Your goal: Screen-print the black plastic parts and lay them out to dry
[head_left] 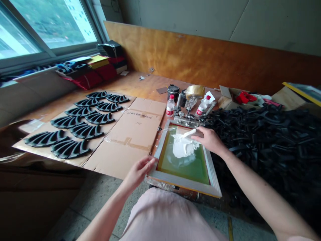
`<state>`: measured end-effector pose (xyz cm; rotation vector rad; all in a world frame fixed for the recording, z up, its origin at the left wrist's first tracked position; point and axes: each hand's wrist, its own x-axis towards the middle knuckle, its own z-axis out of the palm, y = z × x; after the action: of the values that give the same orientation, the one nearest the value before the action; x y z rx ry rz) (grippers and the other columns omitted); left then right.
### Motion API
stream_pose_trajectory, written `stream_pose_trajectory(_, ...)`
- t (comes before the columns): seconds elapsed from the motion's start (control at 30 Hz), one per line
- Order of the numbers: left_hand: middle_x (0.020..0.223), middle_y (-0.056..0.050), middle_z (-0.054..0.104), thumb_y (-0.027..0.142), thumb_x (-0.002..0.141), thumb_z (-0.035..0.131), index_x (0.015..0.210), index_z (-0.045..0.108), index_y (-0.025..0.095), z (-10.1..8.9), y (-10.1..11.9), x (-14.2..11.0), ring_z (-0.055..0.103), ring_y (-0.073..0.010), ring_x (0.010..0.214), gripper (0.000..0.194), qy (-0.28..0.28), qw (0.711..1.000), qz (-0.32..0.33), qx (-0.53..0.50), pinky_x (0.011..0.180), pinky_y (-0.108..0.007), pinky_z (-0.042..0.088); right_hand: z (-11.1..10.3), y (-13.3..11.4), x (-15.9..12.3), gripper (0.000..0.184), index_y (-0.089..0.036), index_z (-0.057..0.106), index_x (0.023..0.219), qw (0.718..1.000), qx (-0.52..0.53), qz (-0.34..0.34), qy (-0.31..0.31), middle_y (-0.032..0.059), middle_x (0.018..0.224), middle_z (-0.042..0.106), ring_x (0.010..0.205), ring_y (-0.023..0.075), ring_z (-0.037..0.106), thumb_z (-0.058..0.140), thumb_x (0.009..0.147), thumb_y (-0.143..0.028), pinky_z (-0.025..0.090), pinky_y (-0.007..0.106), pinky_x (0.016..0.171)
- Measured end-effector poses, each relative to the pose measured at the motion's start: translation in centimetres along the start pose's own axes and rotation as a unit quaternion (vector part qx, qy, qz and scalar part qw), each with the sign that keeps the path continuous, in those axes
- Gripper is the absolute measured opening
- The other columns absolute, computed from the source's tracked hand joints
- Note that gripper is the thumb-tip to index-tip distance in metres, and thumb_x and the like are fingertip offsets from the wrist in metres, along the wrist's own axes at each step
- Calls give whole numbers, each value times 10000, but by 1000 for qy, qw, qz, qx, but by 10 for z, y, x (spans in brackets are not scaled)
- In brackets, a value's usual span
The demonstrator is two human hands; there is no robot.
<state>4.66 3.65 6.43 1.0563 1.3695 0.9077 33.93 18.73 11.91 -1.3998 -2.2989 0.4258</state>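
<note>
A screen printing frame (215,182) with a green mesh lies in front of me, its far end at a metal clamp (188,121). Thick white ink (185,147) is heaped on the upper part of the mesh. My right hand (210,140) is closed around one end of a white squeegee (190,133), which rests at the ink's far edge. At the frame's near left side, my left hand (142,169) has its fingers bent over the rim. Part of the squeegee is hidden by the right fingers and the ink.
Black fan-shaped parts (86,131) lie in rows on flattened cardboard (130,134) to the left. A large heap of black plastic pieces (260,137) borders the frame's right side. Behind the clamp stand a red-capped bottle (170,107), another bottle (202,106) and a dark jar (173,92).
</note>
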Motion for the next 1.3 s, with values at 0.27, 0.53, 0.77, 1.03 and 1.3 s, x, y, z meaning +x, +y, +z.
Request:
stream_pose_trajectory(0.27, 648, 27, 599, 559, 798, 591, 1396, 499, 189, 17, -96, 19, 566, -161, 608, 709, 54, 996, -56, 40, 588, -246, 405, 83, 9, -22, 91, -214, 639, 911, 990, -139, -23, -11, 63, 914, 689, 920, 213, 598, 606, 894, -297, 417, 274, 737)
stream_pose_trajectory(0.53, 859, -41, 671, 586, 836, 524, 1395, 470, 175, 14, -111, 24, 622, -199, 785, 695, 7, 996, -87, 34, 630, -262, 460, 122, -2, -54, 227, -159, 644, 892, 968, -208, -140, -26, 101, 873, 654, 869, 235, 533, 437, 884, -68, 398, 341, 756)
stream_pose_trajectory(0.77, 861, -36, 665, 594, 851, 508, 1413, 449, 181, 14, -115, 25, 624, -204, 812, 699, 0, 996, -83, 36, 660, -271, 467, 98, -11, -77, 153, -181, 650, 905, 962, -129, -214, -110, 59, 862, 656, 841, 203, 544, 515, 879, -114, 397, 319, 703)
stream_pose_trajectory(1.03, 857, -50, 678, 585, 857, 520, 1402, 457, 130, 15, -118, 24, 612, -195, 775, 712, 5, 998, -67, 11, 658, -268, 432, 111, -11, -70, 227, -155, 657, 943, 971, -174, -156, -49, 89, 898, 664, 872, 221, 557, 455, 882, -70, 418, 325, 730)
stream_pose_trajectory(1.3, 731, -6, 645, 555, 831, 596, 1401, 467, 123, 12, -91, 16, 593, -170, 708, 726, 15, 998, -58, -15, 636, -252, 410, 79, -20, -26, 278, -213, 617, 1192, 990, -110, -56, -66, 67, 1027, 680, 928, 203, 606, 585, 921, -264, 469, 303, 766)
